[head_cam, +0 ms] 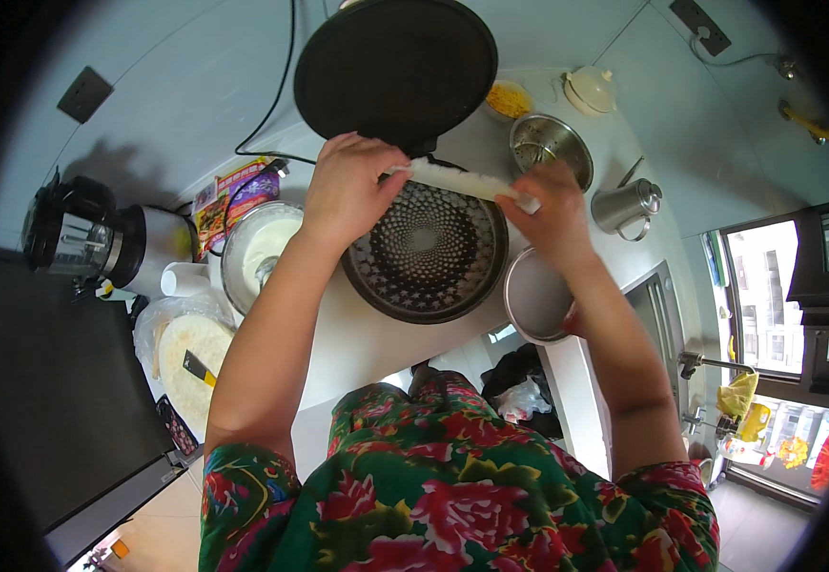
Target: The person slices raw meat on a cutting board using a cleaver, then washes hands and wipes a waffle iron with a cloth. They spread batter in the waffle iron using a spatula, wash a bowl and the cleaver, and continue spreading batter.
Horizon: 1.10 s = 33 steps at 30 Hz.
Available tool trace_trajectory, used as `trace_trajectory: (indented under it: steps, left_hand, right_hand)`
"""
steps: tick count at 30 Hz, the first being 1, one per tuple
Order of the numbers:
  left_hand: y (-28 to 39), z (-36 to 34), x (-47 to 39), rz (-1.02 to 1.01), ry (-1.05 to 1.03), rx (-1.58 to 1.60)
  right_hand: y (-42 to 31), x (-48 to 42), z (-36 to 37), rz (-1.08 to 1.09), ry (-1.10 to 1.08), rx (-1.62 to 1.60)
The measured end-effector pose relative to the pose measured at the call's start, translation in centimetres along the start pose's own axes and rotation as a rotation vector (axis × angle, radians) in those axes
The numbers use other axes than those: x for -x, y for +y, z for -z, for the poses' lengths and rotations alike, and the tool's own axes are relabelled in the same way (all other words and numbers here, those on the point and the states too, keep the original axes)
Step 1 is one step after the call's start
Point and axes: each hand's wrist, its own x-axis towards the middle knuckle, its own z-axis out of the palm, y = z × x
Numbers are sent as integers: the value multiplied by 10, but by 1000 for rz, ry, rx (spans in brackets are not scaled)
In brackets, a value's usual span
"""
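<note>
My left hand (358, 189) and my right hand (549, 211) pinch opposite ends of a white strip (461, 180) with a ragged upper edge, held stretched above an electric griddle. Whether the strip is cloth, paper or dough I cannot tell. Below it lies the round lower plate (425, 247) of the griddle, dark with a dotted pattern and a ring of star shapes. The dark upper plate (396, 68) is raised behind it. Past my right hand is a steel bowl (554, 146), and a grey round pan (537, 293) stands below my right wrist, partly hidden by the forearm.
Left of my forearm stands a bowl of white batter (260, 247) with a utensil in it. Flatbreads (185, 350) with a yellow-handled scraper (200, 366) lie nearer. A blender (92, 229), a steel pitcher (626, 207) and a bowl of yellow shreds (509, 100) surround the griddle.
</note>
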Motion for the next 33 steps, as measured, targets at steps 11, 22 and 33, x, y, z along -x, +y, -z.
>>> trace_trajectory:
  steps: [11, 22, 33]
  left_hand:
    - [-22, 260, 200, 801, 448, 706]
    - [-139, 248, 565, 1623, 884, 901]
    - [-190, 235, 589, 1686, 577, 583]
  right_hand:
    - [-139, -11, 31, -186, 99, -243]
    - [-320, 87, -112, -24, -830, -821]
    - [-368, 159, -285, -92, -1173, -419]
